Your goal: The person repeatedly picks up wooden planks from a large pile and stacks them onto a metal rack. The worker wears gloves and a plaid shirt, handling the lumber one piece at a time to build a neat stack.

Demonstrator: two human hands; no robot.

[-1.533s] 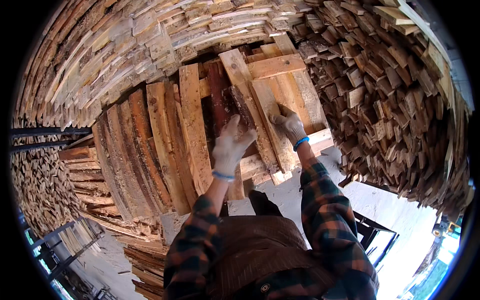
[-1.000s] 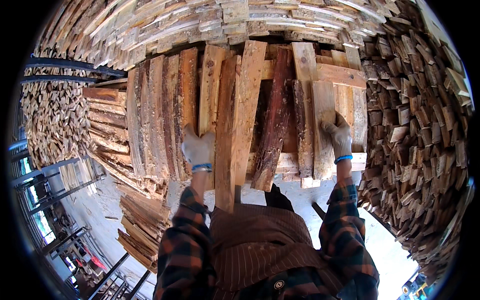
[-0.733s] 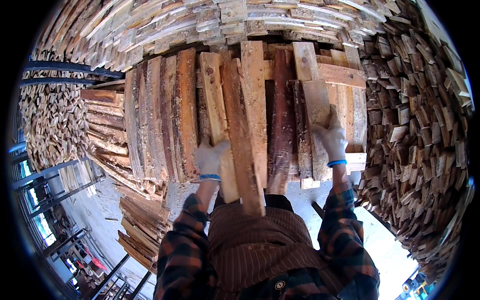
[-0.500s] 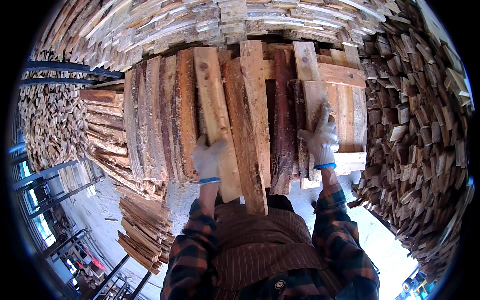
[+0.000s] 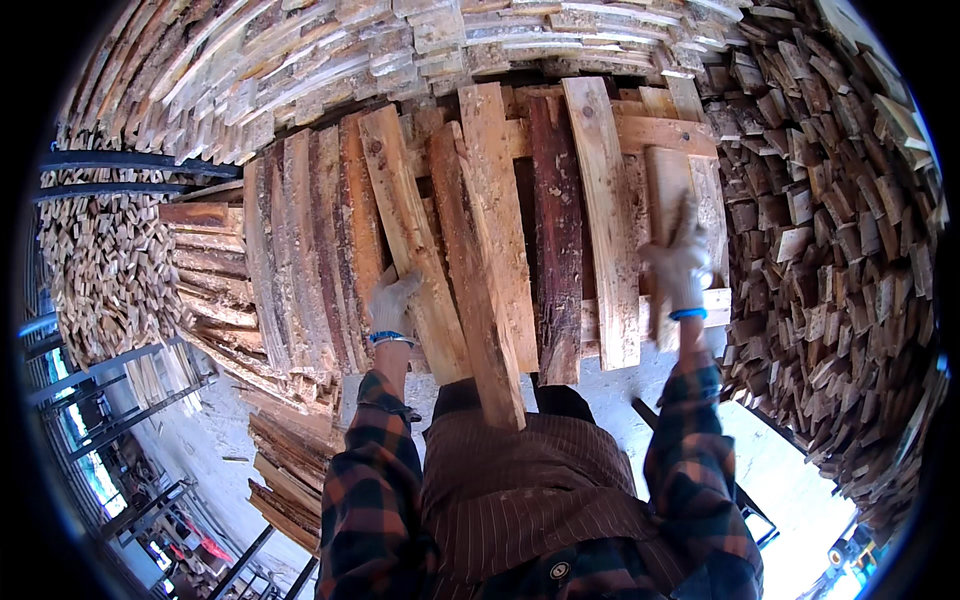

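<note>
My left hand point(image 5: 393, 303), in a pale work glove with a blue cuff, is closed on the left edge of a light wooden board point(image 5: 408, 235), which leans slantwise over the others. Beside it a narrow brown board point(image 5: 473, 270) reaches down to my apron. My right hand point(image 5: 677, 265), gloved alike and blurred by motion, grips a short board point(image 5: 668, 190) at the right of the row. Left of that hand lie a pale knotty board point(image 5: 603, 220) and a dark reddish, bark-covered board point(image 5: 558, 240). The undersides of both hands are hidden.
Bark-edged boards point(image 5: 300, 250) lie side by side at the left, over crosswise slats point(image 5: 660, 135). High stacks of cut wood rise at the far side point(image 5: 420, 50) and right point(image 5: 820, 240). More boards point(image 5: 285, 470) are piled low left, near a metal frame point(image 5: 235, 555).
My right hand has slid the short board to the right, off the pale knotty board. My left hand has shifted slightly left, and its board slants more.
</note>
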